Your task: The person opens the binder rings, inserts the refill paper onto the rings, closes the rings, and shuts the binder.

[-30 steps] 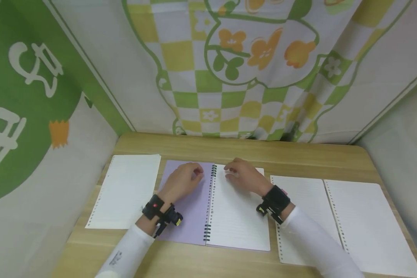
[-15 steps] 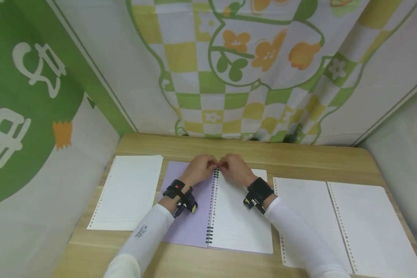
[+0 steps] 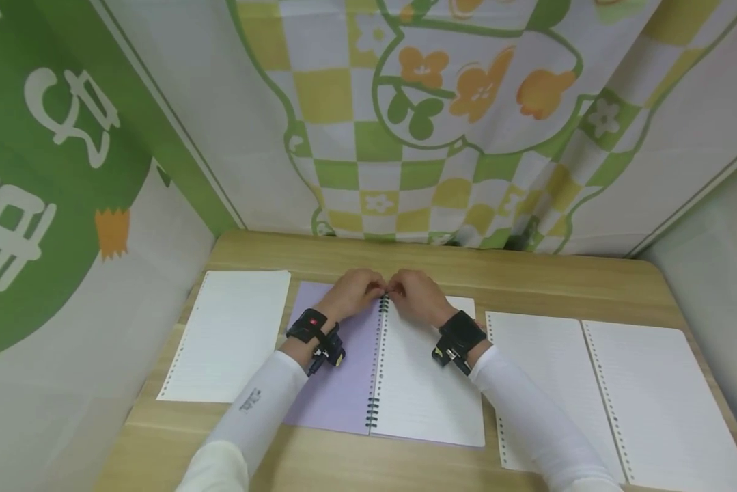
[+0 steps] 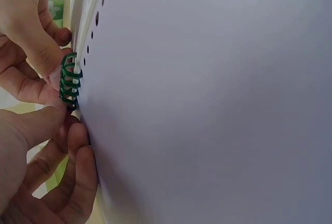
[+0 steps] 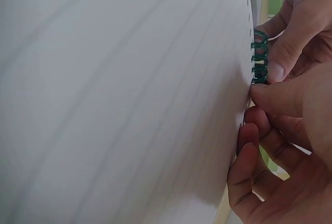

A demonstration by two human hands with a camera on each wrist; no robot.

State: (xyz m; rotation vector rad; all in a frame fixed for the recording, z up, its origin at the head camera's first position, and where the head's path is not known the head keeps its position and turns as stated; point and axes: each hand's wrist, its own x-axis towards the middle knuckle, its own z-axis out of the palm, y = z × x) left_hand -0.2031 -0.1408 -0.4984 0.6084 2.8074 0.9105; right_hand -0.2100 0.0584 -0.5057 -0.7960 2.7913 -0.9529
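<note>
An open notebook lies in the middle of the table, with a lilac cover (image 3: 331, 389) on the left and white lined pages (image 3: 432, 389) on the right. Its holes run down the centre, with a green binding ring clip (image 3: 384, 304) at the top and another clip (image 3: 372, 413) at the bottom. My left hand (image 3: 356, 292) and right hand (image 3: 417, 295) meet at the upper clip. In both wrist views, thumbs and fingers of the two hands pinch the green coils (image 4: 70, 81), which pass through the punched holes. The fingertips hide part of the clip.
Left of the notebook lies a loose stack of punched sheets (image 3: 229, 335). On the right are two more piles of punched paper, the nearer sheets (image 3: 543, 383) and the outer sheets (image 3: 663, 396). A checked curtain (image 3: 405, 171) hangs behind the wooden table (image 3: 319, 458).
Both hands have come inward from over the cover and the page to the upper clip and now pinch it. Over the last half second they have hardly moved.
</note>
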